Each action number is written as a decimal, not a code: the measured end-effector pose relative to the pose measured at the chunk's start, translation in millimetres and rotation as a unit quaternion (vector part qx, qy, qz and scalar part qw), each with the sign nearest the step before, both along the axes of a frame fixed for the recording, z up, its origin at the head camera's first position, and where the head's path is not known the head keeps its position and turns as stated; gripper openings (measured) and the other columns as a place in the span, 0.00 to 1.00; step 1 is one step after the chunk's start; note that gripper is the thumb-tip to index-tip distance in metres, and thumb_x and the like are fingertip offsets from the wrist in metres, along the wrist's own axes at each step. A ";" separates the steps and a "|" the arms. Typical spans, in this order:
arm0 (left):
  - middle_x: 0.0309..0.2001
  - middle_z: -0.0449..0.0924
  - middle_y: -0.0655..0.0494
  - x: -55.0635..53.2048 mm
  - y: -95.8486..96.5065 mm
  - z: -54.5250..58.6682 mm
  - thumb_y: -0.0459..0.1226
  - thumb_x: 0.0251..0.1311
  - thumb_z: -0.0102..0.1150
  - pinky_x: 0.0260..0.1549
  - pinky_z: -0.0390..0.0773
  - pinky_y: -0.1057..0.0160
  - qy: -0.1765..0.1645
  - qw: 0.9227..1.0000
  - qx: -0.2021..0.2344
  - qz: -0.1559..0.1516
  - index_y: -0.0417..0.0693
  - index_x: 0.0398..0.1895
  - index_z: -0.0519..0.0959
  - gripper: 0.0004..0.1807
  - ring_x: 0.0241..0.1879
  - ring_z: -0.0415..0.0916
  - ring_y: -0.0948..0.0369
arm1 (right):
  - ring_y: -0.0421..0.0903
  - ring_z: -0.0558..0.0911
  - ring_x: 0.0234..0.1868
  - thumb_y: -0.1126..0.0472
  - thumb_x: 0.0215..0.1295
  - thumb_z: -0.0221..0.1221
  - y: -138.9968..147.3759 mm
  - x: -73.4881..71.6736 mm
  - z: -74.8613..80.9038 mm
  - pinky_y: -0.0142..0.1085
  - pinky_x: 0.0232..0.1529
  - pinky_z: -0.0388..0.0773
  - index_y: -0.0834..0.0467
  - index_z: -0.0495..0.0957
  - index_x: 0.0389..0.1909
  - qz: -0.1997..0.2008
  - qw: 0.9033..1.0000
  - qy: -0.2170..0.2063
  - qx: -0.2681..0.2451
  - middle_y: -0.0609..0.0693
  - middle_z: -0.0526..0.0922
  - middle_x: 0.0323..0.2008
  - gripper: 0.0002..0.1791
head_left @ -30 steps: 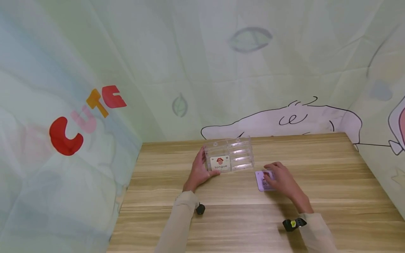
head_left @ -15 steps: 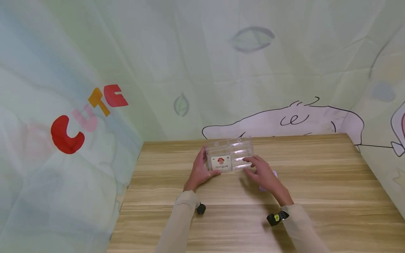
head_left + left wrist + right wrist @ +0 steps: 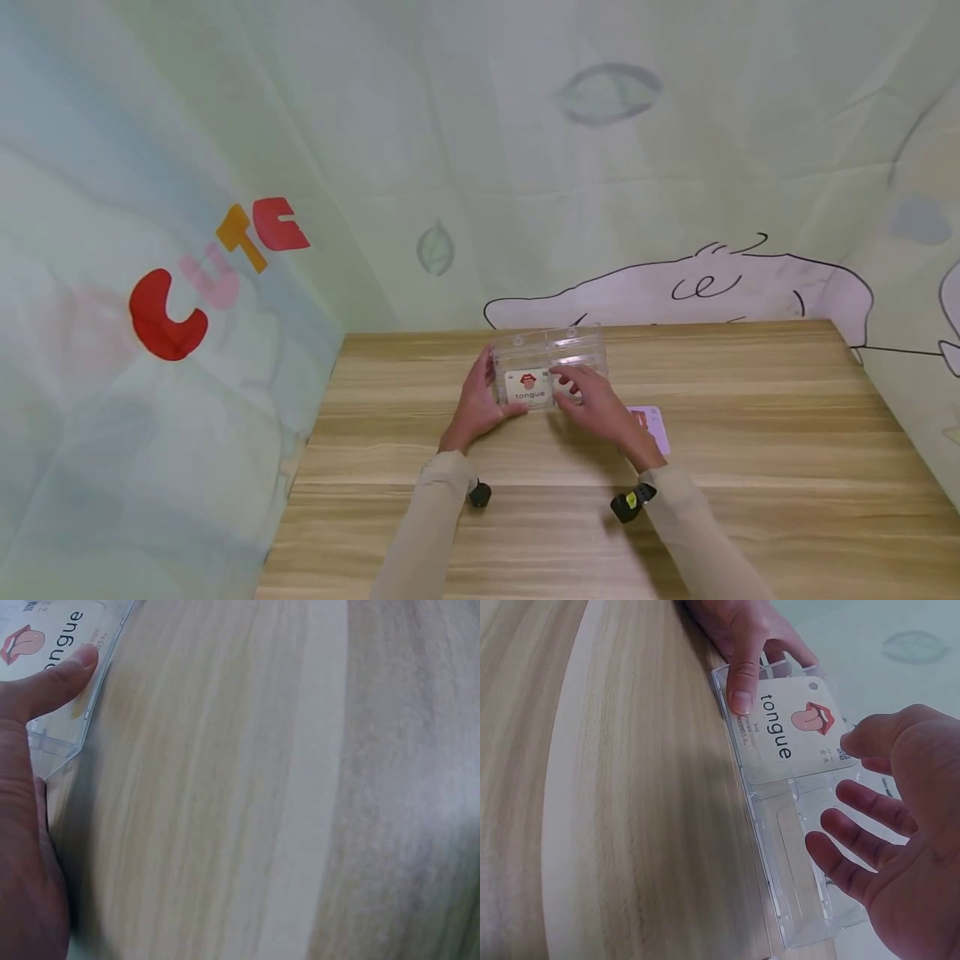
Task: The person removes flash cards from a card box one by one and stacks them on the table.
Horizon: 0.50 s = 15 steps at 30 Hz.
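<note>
A clear plastic card case (image 3: 581, 342) leans upright toward the back of the table. A white flashcard (image 3: 527, 388) printed "tongue" with a red mouth sits in its left half. My left hand (image 3: 477, 404) grips the case's left side, its thumb over the lower front edge and its other fingers behind. In front of the right half is my right hand (image 3: 596, 408), fingers loosely bent. One fingertip meets or nearly meets the flashcard's upper right corner in the right wrist view, where the hand (image 3: 922, 825) holds nothing. A purple card (image 3: 651, 427) lies partly behind my right wrist.
The wood-grain table (image 3: 750, 400) runs back to a printed cloth backdrop (image 3: 495, 167) close behind the case. Dark wrist cameras hang under both sleeves; one camera (image 3: 625, 507) is on the right and another camera (image 3: 480, 494) on the left.
My right hand has left the purple card and moved left to the case, reaching the edge of the tongue flashcard. My left hand keeps its hold on the case.
</note>
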<state>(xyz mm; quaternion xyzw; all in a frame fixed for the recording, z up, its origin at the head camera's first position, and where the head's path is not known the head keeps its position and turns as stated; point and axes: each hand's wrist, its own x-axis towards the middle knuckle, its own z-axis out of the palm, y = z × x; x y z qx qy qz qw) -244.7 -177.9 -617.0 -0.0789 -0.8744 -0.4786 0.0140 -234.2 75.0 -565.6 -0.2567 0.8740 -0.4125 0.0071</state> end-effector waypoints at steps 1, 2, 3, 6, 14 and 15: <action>0.77 0.60 0.45 -0.3 0.2 0.0 0.45 0.42 0.88 0.73 0.63 0.62 -0.001 1.000 -0.001 0.000 0.51 0.84 0.45 0.71 0.75 0.61 0.53 | 0.51 0.81 0.46 0.62 0.72 0.63 -0.7 -0.8 0.3 0.45 0.45 0.84 0.60 0.76 0.67 -0.001 1.000 -0.003 0.002 0.56 0.81 0.52 0.23; 0.77 0.60 0.45 -0.6 0.3 -0.1 0.45 0.42 0.88 0.73 0.63 0.62 0.000 1.000 -0.001 0.000 0.51 0.84 0.45 0.72 0.75 0.61 0.53 | 0.51 0.81 0.46 0.62 0.73 0.63 -1.3 -1.6 0.5 0.45 0.46 0.84 0.60 0.76 0.67 -0.001 1.000 -0.006 0.005 0.56 0.81 0.52 0.23; 0.77 0.60 0.45 -0.9 0.4 -0.1 0.45 0.42 0.88 0.73 0.63 0.63 -0.001 1.000 -0.001 0.000 0.51 0.84 0.45 0.72 0.75 0.61 0.53 | 0.51 0.81 0.46 0.62 0.73 0.63 -1.8 -2.3 0.7 0.45 0.46 0.84 0.60 0.76 0.67 -0.001 1.000 -0.008 0.006 0.57 0.81 0.52 0.24; 0.77 0.60 0.45 -1.5 0.4 -0.2 0.45 0.41 0.88 0.73 0.63 0.63 0.001 1.000 0.001 0.000 0.51 0.84 0.45 0.72 0.75 0.61 0.53 | 0.51 0.81 0.46 0.62 0.73 0.63 -3.1 -3.9 1.7 0.46 0.47 0.84 0.60 0.76 0.67 0.000 1.000 -0.013 0.012 0.56 0.81 0.52 0.23; 0.76 0.61 0.44 -0.8 0.1 -0.3 0.45 0.41 0.88 0.73 0.64 0.61 0.006 1.000 0.003 0.000 0.50 0.84 0.45 0.72 0.75 0.62 0.52 | 0.51 0.80 0.47 0.62 0.73 0.63 -6.1 -3.5 3.9 0.46 0.47 0.83 0.59 0.78 0.63 0.005 1.000 -0.016 0.011 0.57 0.81 0.54 0.20; 0.76 0.61 0.45 -0.6 0.1 0.1 0.45 0.41 0.88 0.73 0.64 0.61 0.004 1.000 0.003 0.000 0.50 0.84 0.45 0.72 0.75 0.62 0.52 | 0.51 0.80 0.47 0.62 0.73 0.62 -6.5 -3.1 3.9 0.46 0.47 0.83 0.59 0.78 0.63 0.006 1.000 -0.014 0.012 0.57 0.81 0.54 0.20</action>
